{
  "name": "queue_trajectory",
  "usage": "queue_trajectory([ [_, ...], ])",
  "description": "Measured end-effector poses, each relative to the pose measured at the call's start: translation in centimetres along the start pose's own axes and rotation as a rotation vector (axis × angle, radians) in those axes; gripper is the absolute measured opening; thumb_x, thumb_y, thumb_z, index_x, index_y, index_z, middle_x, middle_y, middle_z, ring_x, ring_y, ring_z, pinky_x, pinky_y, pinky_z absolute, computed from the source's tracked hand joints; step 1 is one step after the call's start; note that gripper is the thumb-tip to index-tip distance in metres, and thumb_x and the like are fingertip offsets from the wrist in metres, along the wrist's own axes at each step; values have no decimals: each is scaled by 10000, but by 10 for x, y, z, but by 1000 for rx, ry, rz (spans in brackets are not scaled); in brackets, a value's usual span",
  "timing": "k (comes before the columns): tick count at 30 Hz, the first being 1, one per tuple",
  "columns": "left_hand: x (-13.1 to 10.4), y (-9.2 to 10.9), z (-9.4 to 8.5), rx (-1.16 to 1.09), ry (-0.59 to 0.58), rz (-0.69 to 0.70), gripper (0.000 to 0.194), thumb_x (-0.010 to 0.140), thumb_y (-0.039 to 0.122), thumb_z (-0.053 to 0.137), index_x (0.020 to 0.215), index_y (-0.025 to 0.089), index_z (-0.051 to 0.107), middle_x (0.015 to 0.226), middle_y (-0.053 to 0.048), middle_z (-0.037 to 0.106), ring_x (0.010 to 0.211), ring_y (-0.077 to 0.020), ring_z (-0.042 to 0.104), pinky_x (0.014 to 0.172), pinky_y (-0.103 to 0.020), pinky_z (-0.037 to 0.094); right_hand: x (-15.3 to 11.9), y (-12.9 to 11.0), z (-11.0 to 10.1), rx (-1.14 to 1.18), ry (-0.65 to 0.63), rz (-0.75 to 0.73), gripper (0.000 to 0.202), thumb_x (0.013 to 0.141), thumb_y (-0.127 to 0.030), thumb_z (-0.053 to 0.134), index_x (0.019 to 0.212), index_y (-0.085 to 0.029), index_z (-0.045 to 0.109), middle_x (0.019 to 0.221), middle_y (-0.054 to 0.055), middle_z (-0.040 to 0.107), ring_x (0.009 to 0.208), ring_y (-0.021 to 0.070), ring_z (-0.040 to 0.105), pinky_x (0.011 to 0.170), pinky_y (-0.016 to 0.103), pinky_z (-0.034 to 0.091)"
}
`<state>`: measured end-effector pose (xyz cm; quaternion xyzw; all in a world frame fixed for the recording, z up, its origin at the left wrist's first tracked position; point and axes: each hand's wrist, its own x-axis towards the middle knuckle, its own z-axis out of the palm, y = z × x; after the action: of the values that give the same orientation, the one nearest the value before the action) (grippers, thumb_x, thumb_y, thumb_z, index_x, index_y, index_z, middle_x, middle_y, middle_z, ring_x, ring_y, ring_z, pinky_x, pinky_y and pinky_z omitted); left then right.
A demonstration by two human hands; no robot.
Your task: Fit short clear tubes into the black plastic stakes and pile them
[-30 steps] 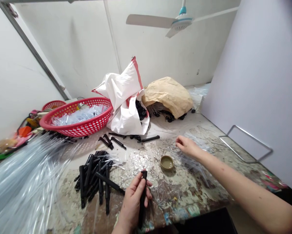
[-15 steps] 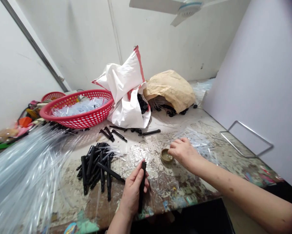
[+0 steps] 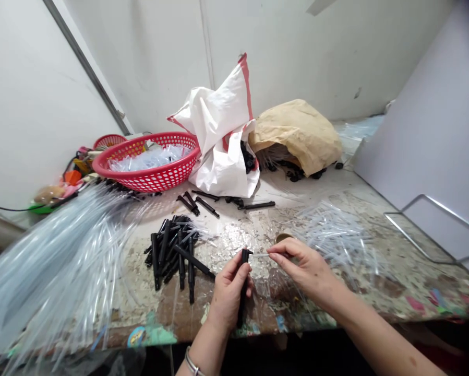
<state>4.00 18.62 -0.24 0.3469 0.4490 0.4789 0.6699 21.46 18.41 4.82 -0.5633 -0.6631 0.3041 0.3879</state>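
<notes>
A black plastic tube (image 3: 245, 257) with a small side nozzle near its top stands nearly upright in my left hand (image 3: 227, 295), fingers wrapped round it. Between thumb and fingertips, my right hand (image 3: 310, 269) pinches a thin clear plastic tube (image 3: 260, 255). The clear tube's other end meets the nozzle; I cannot tell whether it is inside or only touching. Behind my right hand, a small brown bowl (image 3: 283, 237) is partly hidden. Beyond that hand lies a heap of short clear tubes (image 3: 338, 235). Left of my left hand is a pile of similar black tubes (image 3: 166, 253).
Long clear tubes (image 3: 58, 261) spread across the worn table's left side. At the back stand a red basket (image 3: 152, 180) of clear pieces, a white sack (image 3: 222, 162) and a brown paper bag (image 3: 300, 130). A metal wire frame (image 3: 404, 235) is at right.
My right hand has moved from the bowl towards my left hand, now with a thin clear tube in its fingers. The black tube's nozzle now shows. The view has shifted.
</notes>
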Motion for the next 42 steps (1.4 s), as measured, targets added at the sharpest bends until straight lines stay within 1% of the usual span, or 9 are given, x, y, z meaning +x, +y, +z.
queue_trajectory([
  [4,0,-2,-2,26,4,13,536,732,366,663,1215,164,549,584,45,513,423,-47,419,432,-184,318,-1,3,5,-17,36,-46,153,835,-289,513,835,-209,644,810,32,606,774,152,580,715,290,455],
  [9,-2,1,1,56,13,39,524,731,367,664,1201,159,560,541,55,504,395,-44,406,421,-183,293,1,3,5,-55,57,-121,151,845,-272,506,837,-199,638,802,38,606,765,151,580,699,287,458],
  [13,-3,2,2,62,20,61,498,729,357,669,1176,157,583,565,50,497,398,-39,391,416,-184,287,1,1,5,-97,55,-159,142,853,-259,501,841,-196,628,789,39,600,749,149,573,689,283,456],
  [16,-3,0,1,61,28,80,460,722,340,676,1148,181,610,659,26,540,401,-30,385,405,-188,284,0,0,8,-156,18,-172,142,868,-245,475,850,-194,606,791,39,592,750,149,563,687,280,453],
  [19,-2,-4,0,59,6,103,433,715,321,682,1129,207,628,789,-7,583,415,-26,393,399,-194,288,-2,0,14,-219,-45,-175,175,893,-234,417,893,-183,585,803,50,583,750,150,558,682,275,450],
  [26,-1,-7,-3,92,-52,50,499,732,344,664,1206,212,576,708,-5,609,416,-33,382,408,-194,279,0,5,25,-384,-110,-181,251,915,-237,341,811,-175,561,739,51,590,696,162,560,650,279,428],
  [36,2,-9,-6,104,-143,5,484,770,358,622,1226,210,557,598,45,480,410,-28,359,388,-169,258,3,12,33,-440,-128,-182,276,902,-226,327,730,-177,537,708,60,584,680,180,548,635,288,411],
  [39,3,-8,-6,86,-136,-12,481,767,371,623,1218,212,565,575,53,456,402,-29,347,375,-164,248,6,13,37,-419,-134,-168,292,904,-233,302,735,-174,533,721,73,592,691,189,553,646,302,415],
  [42,2,-10,-4,88,-85,4,477,754,387,631,1198,218,584,628,31,516,397,-24,361,373,-167,260,8,10,39,-358,-155,-130,315,911,-263,282,733,-178,528,732,73,591,702,191,556,656,310,420],
])
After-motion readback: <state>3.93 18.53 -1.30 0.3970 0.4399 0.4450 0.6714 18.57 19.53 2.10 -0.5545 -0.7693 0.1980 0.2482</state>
